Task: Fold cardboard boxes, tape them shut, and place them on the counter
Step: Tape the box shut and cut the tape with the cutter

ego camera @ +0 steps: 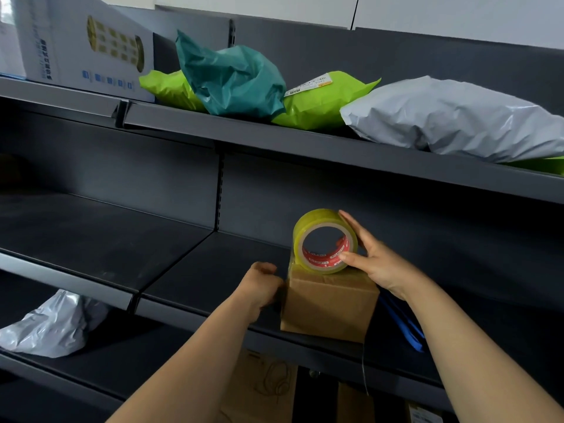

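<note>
A small cardboard box point(329, 306) sits on the dark shelf point(198, 270), lower centre. The right hand point(378, 264) has its fingers pinching the tape roll point(316, 217) standing on top; the left hand point(259, 285) has its fingers curled, gripping the box's left side.

- box point(328, 309): middle shelf point(189, 270), front edge.
- tape roll point(325, 241): on top of the box.
- mailer bags point(235, 77): upper shelf point(274, 138), above the box.
- carton point(85, 47): same shelf, far left of the box.
- loose bag point(52, 325): lower shelf point(122, 361), left of the box.
</note>
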A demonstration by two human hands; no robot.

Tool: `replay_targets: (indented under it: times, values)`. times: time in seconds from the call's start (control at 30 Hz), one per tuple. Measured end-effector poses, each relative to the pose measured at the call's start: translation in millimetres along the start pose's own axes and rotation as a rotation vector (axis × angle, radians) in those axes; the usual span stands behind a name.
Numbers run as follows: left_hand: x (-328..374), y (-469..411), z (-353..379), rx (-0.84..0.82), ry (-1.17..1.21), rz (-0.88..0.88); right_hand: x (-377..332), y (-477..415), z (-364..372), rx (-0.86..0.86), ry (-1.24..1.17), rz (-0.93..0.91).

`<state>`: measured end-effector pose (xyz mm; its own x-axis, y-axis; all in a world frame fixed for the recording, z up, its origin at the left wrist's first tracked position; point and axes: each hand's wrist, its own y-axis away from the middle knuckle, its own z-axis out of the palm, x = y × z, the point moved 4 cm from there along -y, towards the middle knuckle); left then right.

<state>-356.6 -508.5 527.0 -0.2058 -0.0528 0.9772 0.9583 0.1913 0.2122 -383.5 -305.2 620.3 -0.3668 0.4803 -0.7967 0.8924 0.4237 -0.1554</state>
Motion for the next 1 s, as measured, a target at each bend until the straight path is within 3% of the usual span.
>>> replay_targets:
  times: [0.1,0.2,0.27,0.43,0.57,1.0]
  values:
    - [-1,1,-6,-0.347,0.234,0.126,1,-1,1,-0.008,-0.003,0.002]
    - [4,3,-3,-0.580,0.051,0.181,2,-1,2,-0.005,0.003,0.011]
    - [10,5,4,-0.586,-0.099,0.226,3,0,3,0.011,0.001,0.016]
    - [18,4,6,-0.534,-0.163,0.260,10,1,7,0.130,0.019,0.079]
    - [18,4,4,-0.495,-0.198,0.269,17,5,-8,0.272,-0.216,0.090]
    - [18,2,0,-0.499,-0.203,0.278,20,21,-55,0.309,-0.290,0.014]
